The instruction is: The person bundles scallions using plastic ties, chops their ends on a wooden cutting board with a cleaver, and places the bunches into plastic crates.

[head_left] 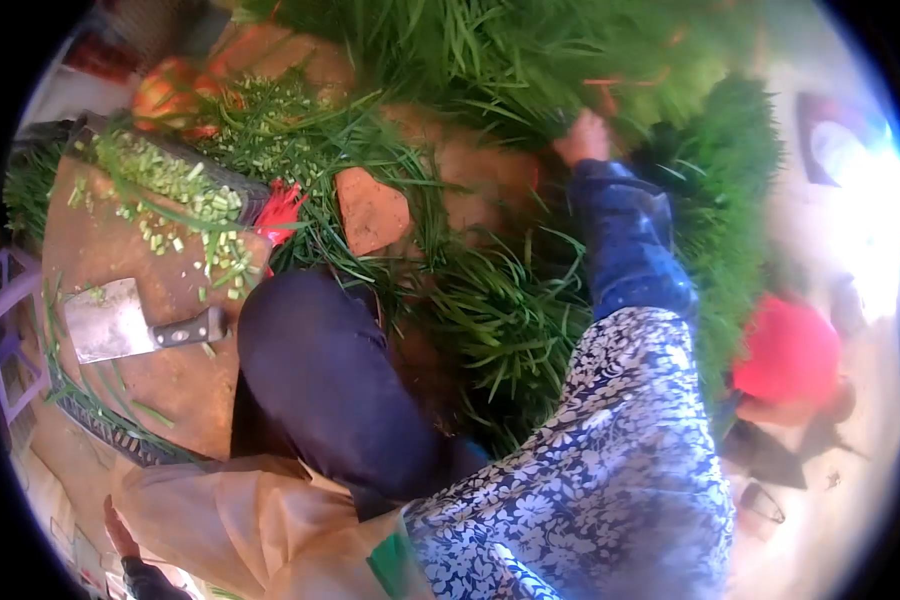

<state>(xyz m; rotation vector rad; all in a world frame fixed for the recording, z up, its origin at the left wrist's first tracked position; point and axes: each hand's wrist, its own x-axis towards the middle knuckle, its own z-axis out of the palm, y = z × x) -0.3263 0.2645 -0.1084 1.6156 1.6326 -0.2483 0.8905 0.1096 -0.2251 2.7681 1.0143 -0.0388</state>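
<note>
My right hand (585, 138), in a dark blue sleeve, reaches to the far pile of long green garlic chives (530, 60). Its fingers are closed at the edge of the chives, partly blurred, beside a thin orange-red band (602, 82). At the lower left, my left hand (120, 527) shows edge-on with its fingers stretched out and nothing in it. A cleaver (110, 322) with a black handle lies flat on the round wooden chopping board (175, 385). Chopped green stems (165, 175) are heaped along the board's far side.
A brick-coloured block (372, 210) lies among loose chives left of centre. More chives (510, 310) cover the ground beside my dark-trousered knee (320, 370). Purple plastic crate bars (15, 330) stand at the left. A person in a red hat (788, 350) is at the right.
</note>
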